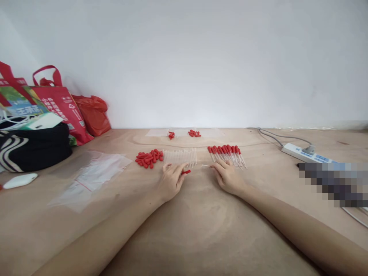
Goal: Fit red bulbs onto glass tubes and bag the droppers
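Here's the left hand (170,180), thumb and fingers pinched on a red cap (186,172), just on the near side of a row of clear tubes (181,156). Across the gap, the right hand (227,177) grips a thin tube (205,166), its end pointing left, apart from that cap. Loose caps (148,158) lie heaped left of the row; red-topped droppers (225,153) fan out just beyond the right hand on the wooden table (184,234).
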Demonstrator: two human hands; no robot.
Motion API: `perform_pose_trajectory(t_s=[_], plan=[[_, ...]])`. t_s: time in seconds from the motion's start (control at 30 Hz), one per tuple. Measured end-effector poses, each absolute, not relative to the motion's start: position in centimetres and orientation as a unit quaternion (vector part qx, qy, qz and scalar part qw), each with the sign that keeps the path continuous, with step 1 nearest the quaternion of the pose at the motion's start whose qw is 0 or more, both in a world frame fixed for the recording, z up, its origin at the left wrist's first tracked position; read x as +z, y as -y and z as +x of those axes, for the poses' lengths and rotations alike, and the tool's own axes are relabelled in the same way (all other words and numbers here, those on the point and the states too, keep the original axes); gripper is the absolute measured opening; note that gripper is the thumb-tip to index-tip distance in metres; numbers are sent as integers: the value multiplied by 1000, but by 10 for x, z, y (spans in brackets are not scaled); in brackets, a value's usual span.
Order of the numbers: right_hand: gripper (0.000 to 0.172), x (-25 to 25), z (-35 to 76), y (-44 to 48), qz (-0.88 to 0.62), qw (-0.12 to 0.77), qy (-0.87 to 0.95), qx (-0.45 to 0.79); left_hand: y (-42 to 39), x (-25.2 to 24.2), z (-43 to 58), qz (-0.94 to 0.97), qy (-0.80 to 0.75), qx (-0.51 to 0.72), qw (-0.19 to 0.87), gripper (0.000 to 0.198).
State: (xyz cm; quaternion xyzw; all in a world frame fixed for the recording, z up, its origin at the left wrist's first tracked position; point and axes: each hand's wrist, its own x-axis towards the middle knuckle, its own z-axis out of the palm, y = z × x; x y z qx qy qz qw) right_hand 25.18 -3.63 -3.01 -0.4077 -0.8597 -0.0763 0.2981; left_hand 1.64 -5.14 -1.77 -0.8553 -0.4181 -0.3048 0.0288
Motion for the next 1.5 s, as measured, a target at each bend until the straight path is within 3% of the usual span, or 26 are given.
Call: perform_pose_trajectory(t_s=[0.73, 1.17, 1.5], plan=[[22, -28, 236, 48, -319, 303, 898, -22, 57, -19, 25, -877, 392, -273, -47, 19], [26, -22, 236, 47, -297, 255, 914, -104, 58, -19, 24, -895, 368, -251, -21, 21], [24, -25, 231, 53, -302, 274, 911, -66, 59, -18, 25, -909, 333, -251, -15, 15]])
